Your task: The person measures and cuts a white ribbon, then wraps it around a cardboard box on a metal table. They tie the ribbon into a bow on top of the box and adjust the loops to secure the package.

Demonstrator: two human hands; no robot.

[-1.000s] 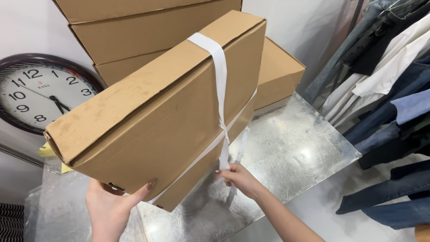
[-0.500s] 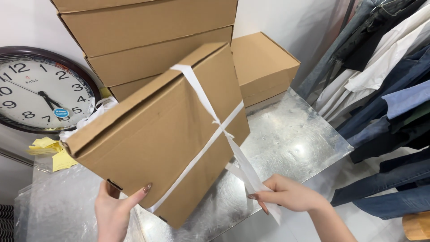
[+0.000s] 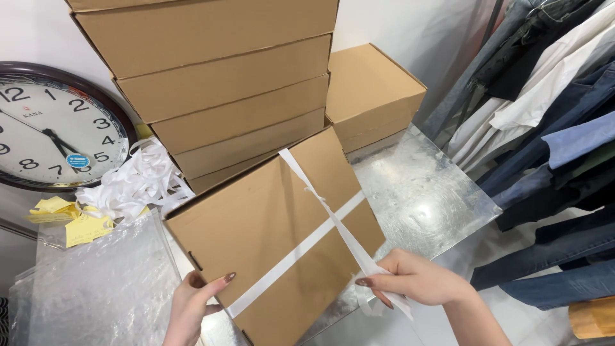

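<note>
A flat brown cardboard box [image 3: 269,224] lies tilted toward me on a shiny metal table [image 3: 423,192], crossed by a white strap [image 3: 307,243]. My left hand [image 3: 192,307] grips the box's near left corner, thumb on top. My right hand [image 3: 416,279] is closed on the loose end of the white strap, drawn taut off the box's right side.
Several stacked cardboard boxes [image 3: 218,83] stand behind, with one more box [image 3: 375,93] at the right. A wall clock [image 3: 51,128], a heap of white strap scraps [image 3: 134,182], yellow notes [image 3: 64,221] and clear plastic sheeting [image 3: 96,288] are at the left. Clothes [image 3: 551,115] hang at right.
The box has been lowered from a raised tilt down onto the table. My right hand moved right and toward me, pulling the strap end out from the box.
</note>
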